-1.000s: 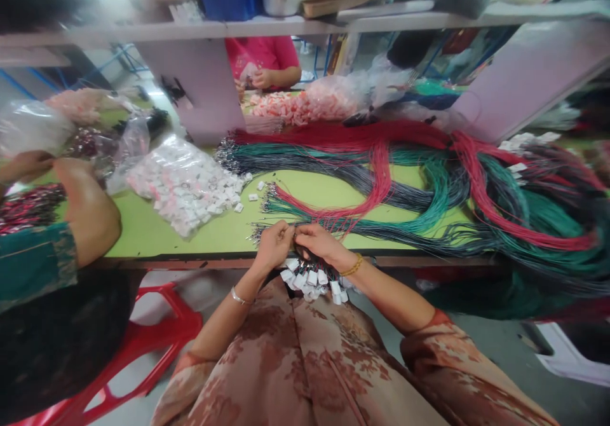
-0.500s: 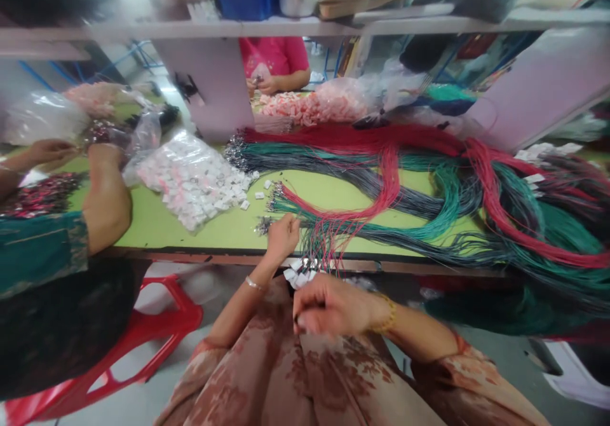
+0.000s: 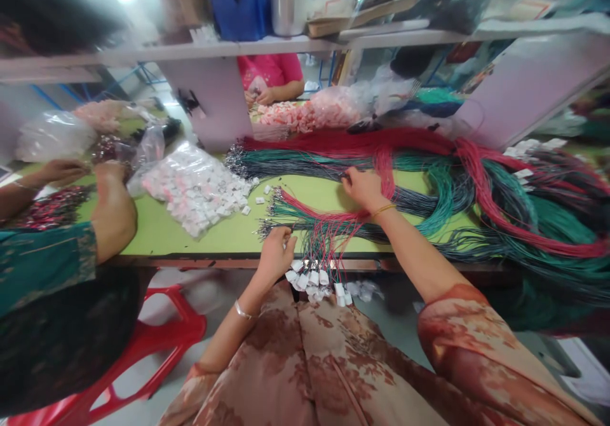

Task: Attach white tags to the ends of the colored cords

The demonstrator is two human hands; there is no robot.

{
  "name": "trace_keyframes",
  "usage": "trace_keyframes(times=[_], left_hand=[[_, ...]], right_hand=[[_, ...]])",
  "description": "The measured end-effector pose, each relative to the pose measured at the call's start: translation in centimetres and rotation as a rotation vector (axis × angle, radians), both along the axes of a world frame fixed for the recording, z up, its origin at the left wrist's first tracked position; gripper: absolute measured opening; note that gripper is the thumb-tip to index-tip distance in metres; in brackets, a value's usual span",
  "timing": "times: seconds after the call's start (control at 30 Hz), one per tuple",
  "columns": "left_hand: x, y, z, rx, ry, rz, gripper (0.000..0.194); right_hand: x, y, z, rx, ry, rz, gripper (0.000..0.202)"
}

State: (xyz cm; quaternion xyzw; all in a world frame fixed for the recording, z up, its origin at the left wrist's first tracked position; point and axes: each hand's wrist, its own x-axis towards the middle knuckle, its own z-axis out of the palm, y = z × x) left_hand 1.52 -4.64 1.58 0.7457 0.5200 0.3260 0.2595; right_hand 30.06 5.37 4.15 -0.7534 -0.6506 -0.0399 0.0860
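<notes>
My left hand (image 3: 277, 251) is at the table's front edge, fingers curled in beside the metal-tipped ends of the dark wires (image 3: 274, 226). What lies between its fingers is too small to name. My right hand (image 3: 363, 189) reaches over the table, its bent fingertips at the grey wire bundle (image 3: 312, 168); whatever they pinch does not show. Red wires (image 3: 305, 201) and green wires (image 3: 288, 208) lie between the hands. White connectors (image 3: 312, 280) hang on thin wires over the front edge, close to my left hand.
A plastic bag of white connectors (image 3: 190, 187) lies left on the green tabletop (image 3: 223, 238). Long red wires (image 3: 343, 138) run behind. At left, a co-worker's arm (image 3: 112, 213) rests by a red stool (image 3: 176, 318). A shelf (image 3: 305, 46) crosses above.
My right hand has moved from in front of my lap, forward over the table to the grey wires. The left hand stays near the dark wire ends. The hanging connectors are now more visible.
</notes>
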Motion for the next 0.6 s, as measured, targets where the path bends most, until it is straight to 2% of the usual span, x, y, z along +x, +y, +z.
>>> trace_keyframes(times=[0.1,0.17,0.27,0.33,0.4,0.47,0.53,0.6], left_hand=[[-0.3,-0.6,0.0,0.103,-0.034,0.034,0.016],[-0.5,-0.8,-0.1,0.131,-0.082,0.04,0.019],[-0.5,-1.0,-0.2,0.12,-0.122,0.055,0.021],[-0.4,-1.1,-0.2,0.102,-0.131,0.069,0.023],[-0.1,-1.4,-0.1,0.066,-0.15,0.095,0.028],[0.1,-1.8,0.2,0.027,-0.185,0.126,0.034],[0.1,-2.1,0.6,0.014,-0.211,0.142,0.033],[0.1,-2.5,0.8,0.018,-0.218,0.141,0.029]], right_hand=[[0.3,0.4,-2.0,-0.093,-0.085,0.082,0.039],[0.4,0.4,-2.2,-0.1,-0.083,0.092,0.039],[0.1,0.3,-1.1,-0.074,-0.061,0.04,0.04],[-1.0,0.0,0.1,-0.032,-0.007,0.06,0.036],[-2.8,-0.6,1.2,0.0,0.145,0.226,0.031],[-5.1,-1.2,1.8,-0.006,0.367,0.492,0.028],[-7.5,-1.6,1.8,-0.074,0.555,0.69,0.026],[-9.5,-1.7,1.4,-0.18,0.651,0.812,0.023]])
